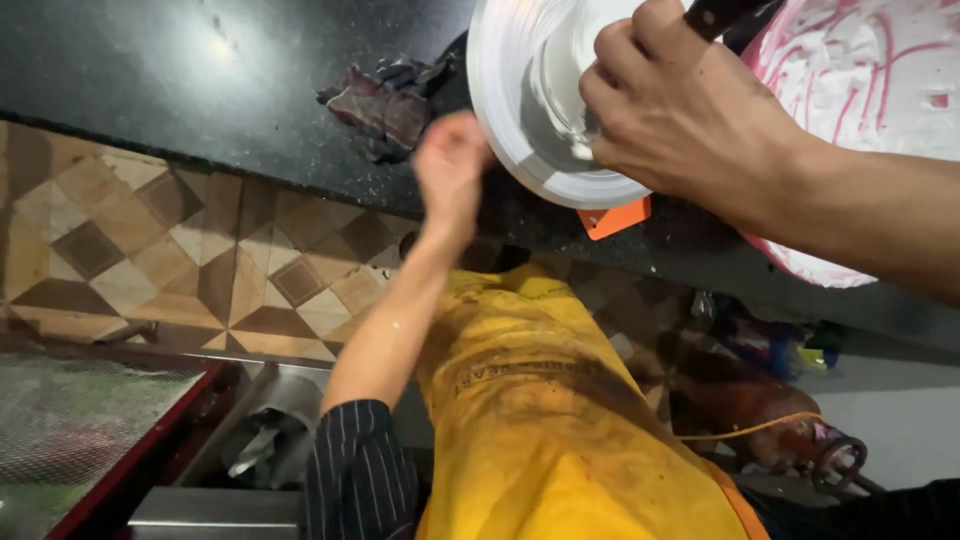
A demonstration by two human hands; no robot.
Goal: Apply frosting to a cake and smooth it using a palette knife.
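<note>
A: Clothing on the torso?
B: Yellow apron [560,420], grimy with dark smears, orange trim at one edge.
A: Sleeves?
B: Dark sleeve [362,470] with thin white pinstripes, pushed above the elbow. Both forearms bare.

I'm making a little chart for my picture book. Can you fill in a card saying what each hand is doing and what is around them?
Left hand: blurred, at the edge of the round white stand
Right hand: gripping a dark handle; what it belongs to is hidden
Counter: black, speckled
Cloth: dark, crumpled, behind the stand
Scraper: orange, under the stand
Cake: white with pink streaks
Apron: yellow, stained
</note>
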